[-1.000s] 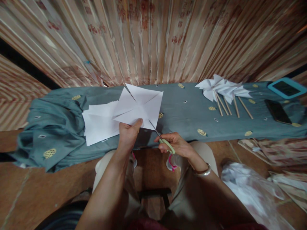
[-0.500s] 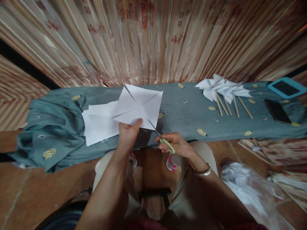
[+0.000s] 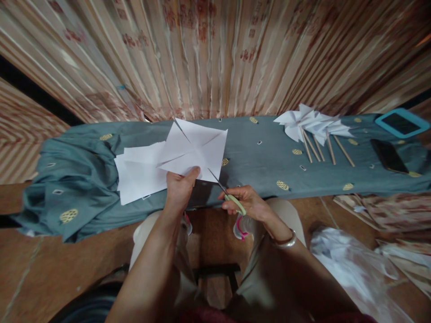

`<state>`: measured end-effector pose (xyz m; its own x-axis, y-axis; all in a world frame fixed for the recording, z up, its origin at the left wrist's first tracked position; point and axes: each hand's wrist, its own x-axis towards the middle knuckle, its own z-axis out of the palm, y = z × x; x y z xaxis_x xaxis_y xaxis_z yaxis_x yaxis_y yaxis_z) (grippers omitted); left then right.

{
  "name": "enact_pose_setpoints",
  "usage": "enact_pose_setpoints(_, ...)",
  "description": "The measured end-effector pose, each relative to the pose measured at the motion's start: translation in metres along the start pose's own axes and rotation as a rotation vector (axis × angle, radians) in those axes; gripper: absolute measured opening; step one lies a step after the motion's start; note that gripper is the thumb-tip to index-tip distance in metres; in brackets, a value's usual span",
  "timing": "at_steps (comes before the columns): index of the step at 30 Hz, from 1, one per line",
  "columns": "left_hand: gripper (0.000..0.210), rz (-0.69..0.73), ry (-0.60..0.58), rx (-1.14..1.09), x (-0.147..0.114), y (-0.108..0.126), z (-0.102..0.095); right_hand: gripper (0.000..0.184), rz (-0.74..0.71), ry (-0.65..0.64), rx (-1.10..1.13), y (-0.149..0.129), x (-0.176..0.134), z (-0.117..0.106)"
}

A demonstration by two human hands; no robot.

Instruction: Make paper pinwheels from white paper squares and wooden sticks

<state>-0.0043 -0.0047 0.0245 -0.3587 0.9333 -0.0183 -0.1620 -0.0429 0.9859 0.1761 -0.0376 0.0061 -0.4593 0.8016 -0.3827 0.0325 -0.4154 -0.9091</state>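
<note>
My left hand pinches the near edge of a white sheet of paper, thumb on top and fingers hidden beneath. Slits run inward from the sheet's corners towards its middle. My right hand is closed round the light green handles of a pair of scissors. Their blades lie at the sheet's near right corner, pointing towards its centre. Partly under the sheet, to the left, rests a stack of white paper on the cloth.
A grey-green cloth with pineapple prints covers the narrow table. Paper pinwheels on wooden sticks lie to the right, near a black phone and a blue-framed tablet. A plastic bag sits on the floor at right.
The sheet's right edge has shifted very slightly left. Both hands and the scissors stay in nearly the same place.
</note>
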Motion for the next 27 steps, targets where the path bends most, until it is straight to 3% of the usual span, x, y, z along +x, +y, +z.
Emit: enact_pose_setpoints(27, 0.023, -0.049, -0.104, 0.011, -0.0058, -0.004, 0.0025, 0.046, -0.023, 0.0, 0.035, -0.0025, 0.0033, 0.0024)
